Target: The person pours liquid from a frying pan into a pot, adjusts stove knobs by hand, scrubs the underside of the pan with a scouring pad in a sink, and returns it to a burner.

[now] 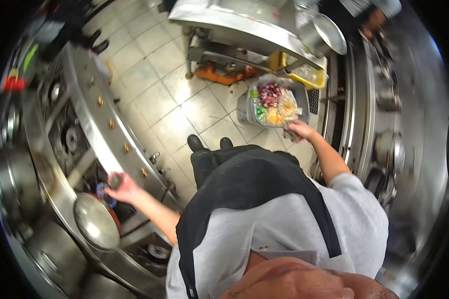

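Note:
My left hand [127,190] is over the stove on the left, fingers closed around a small dark thing [115,180] whose kind I cannot make out. Just below it sits a round metal pan [96,223] with a shiny inside. Blue, seemingly a burner flame [103,191], shows between hand and pan. My right hand [301,129] reaches out to the right and is closed on a grey, crumpled thing [290,134], too blurred to name. This hand is at the near rim of a grey bin [243,110], lined with clear plastic and filled with colourful food scraps [272,97].
A steel stove [110,142] with brass knobs runs along the left, large pots [55,254] beyond it. Ahead stands a steel table [234,25] bearing a big metal bowl [329,35]. A yellow tub [309,74] is under it. Other people are at the upper left and upper right.

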